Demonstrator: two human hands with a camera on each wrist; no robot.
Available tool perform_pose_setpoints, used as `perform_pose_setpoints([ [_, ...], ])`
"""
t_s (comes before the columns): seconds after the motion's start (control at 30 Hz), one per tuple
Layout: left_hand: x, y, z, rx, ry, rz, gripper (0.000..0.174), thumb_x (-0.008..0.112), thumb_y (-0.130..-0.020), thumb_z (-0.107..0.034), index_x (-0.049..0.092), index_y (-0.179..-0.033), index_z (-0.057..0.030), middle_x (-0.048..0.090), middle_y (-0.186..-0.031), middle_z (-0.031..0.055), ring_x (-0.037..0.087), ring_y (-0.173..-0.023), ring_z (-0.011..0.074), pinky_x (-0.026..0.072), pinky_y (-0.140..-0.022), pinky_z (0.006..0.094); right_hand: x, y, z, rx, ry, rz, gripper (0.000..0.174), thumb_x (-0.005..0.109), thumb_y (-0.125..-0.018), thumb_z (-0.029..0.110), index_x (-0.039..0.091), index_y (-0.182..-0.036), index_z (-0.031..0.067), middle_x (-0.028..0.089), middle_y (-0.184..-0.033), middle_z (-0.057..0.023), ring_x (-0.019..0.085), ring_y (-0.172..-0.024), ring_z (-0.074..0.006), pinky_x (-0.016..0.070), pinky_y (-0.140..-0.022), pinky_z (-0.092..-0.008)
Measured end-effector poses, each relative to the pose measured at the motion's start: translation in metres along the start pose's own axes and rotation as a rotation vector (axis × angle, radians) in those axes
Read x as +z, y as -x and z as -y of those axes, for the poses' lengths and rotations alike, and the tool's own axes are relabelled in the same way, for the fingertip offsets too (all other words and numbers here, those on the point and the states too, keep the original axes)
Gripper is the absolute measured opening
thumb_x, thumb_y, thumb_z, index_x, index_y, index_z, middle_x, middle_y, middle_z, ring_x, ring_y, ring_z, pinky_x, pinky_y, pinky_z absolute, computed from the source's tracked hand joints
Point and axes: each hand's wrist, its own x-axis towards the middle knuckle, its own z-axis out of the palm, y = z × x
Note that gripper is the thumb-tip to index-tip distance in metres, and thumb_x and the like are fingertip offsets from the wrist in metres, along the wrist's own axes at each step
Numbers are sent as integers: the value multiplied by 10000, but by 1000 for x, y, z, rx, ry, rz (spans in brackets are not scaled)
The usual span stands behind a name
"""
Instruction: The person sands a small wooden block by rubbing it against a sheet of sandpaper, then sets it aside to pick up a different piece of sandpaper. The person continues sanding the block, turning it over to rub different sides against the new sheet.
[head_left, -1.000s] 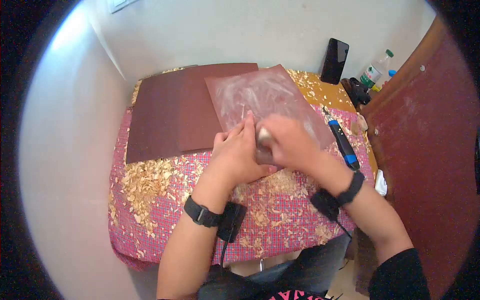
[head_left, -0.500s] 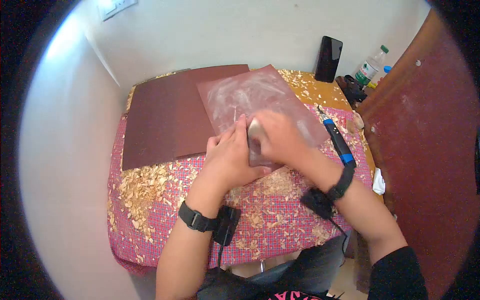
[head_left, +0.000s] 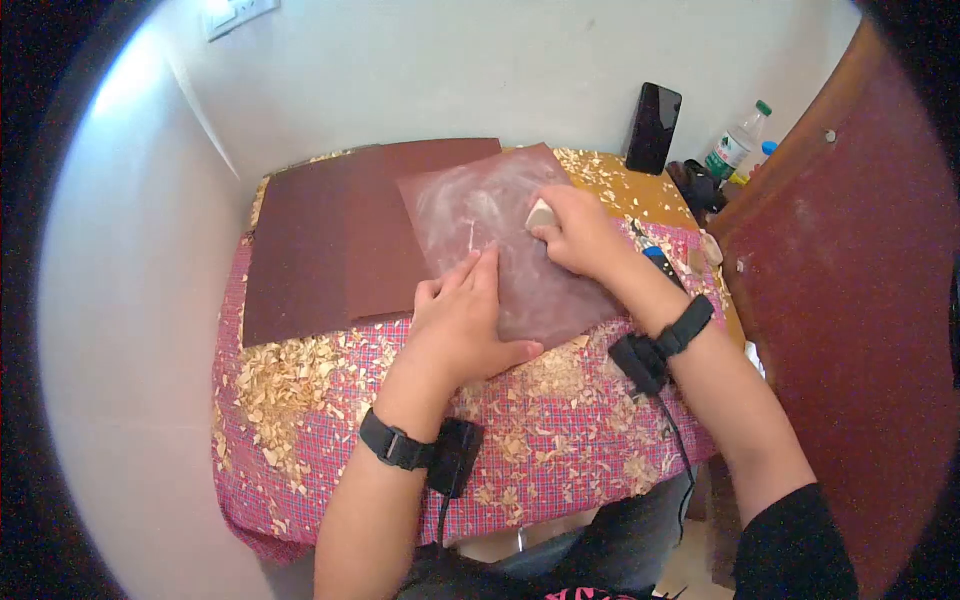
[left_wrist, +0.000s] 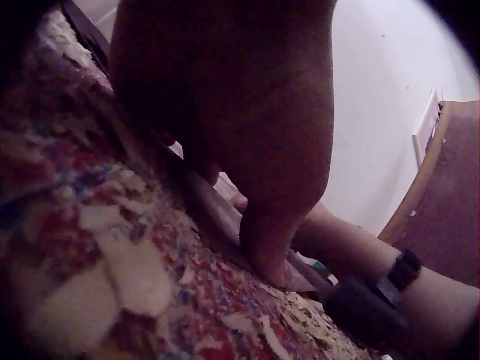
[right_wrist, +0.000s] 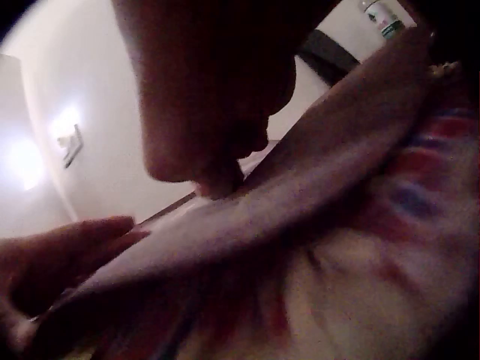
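A reddish-brown sandpaper sheet (head_left: 560,295), streaked with pale dust, lies at an angle over other dark sheets on the cloth. My left hand (head_left: 458,325) presses on its near left part with straight fingers, the thumb stretched along the near edge. Upon the sheet's right half, my right hand (head_left: 585,235) pinches a small pale wooden piece (head_left: 541,216) between thumb and fingers. Most of that piece is hidden by the hand. In the right wrist view the sheet (right_wrist: 217,232) bows up along its near edge, with the right fingertips down at its surface.
Dark brown sheets (head_left: 310,250) lie to the left. Wood shavings (head_left: 285,385) cover much of the checked cloth (head_left: 480,410). A blue-and-black tool (head_left: 661,262) sits beyond my right forearm. A phone (head_left: 654,128) leans on the wall near a bottle (head_left: 735,145).
My right hand has moved from beside the left fingers to the far right of the sheet, with the wooden piece in it. The left hand stays pressed on the sheet.
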Motion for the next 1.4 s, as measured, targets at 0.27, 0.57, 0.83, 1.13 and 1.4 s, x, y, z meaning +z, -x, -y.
perform_pose_setpoints([
  [0.27, -1, 1, -1, -13, 6, 11, 1142, 821, -609, -466, 230, -1465, 7, 400, -1437, 241, 361, -1368, 322, 246, -1091, 494, 4, -23, -18, 59, 98, -33, 232, 701, -708, 99, 623, -903, 2, 641, -956, -235, 602, -937, -423, 487, -825, -481],
  [0.57, -6, 4, -3, 117, -42, -166, 937, 805, -657, -417, 381, -1394, -24, 456, -1392, 207, 405, -1322, 345, 325, -1048, 463, -72, 63, 9, 476, -1314, -317, 267, 646, -859, 94, 570, -1110, 44, 639, -959, -112, 624, -802, -225, 504, -638, -346],
  [0.83, -37, -16, -3, -533, -267, -250, 497, 771, -734, -383, 652, -1007, 15, 677, -924, 200, 646, -889, 377, 516, -773, 438, -54, 80, -29, 633, -1140, -479, 185, 621, -889, 111, 566, -1055, 50, 617, -886, -55, 585, -756, -127, 475, -626, -277],
  [1.13, -35, -62, 29, -517, 254, -94, 292, 750, -745, -224, 680, -909, 8, 685, -869, 140, 665, -782, 201, 526, -662, 345, -44, 80, -13, 563, -1005, -481, 186, 664, -850, 126, 583, -987, 33, 624, -872, -56, 603, -788, -130, 488, -709, -281],
  [1.4, -42, 0, 7, -299, 901, -388, 175, 591, -815, 79, 647, -964, 6, 664, -891, 32, 584, -711, 90, 453, -583, 237, -45, 80, -11, 541, -776, -676, 192, 673, -849, 139, 581, -982, 35, 625, -887, -68, 608, -808, -146, 494, -724, -295],
])
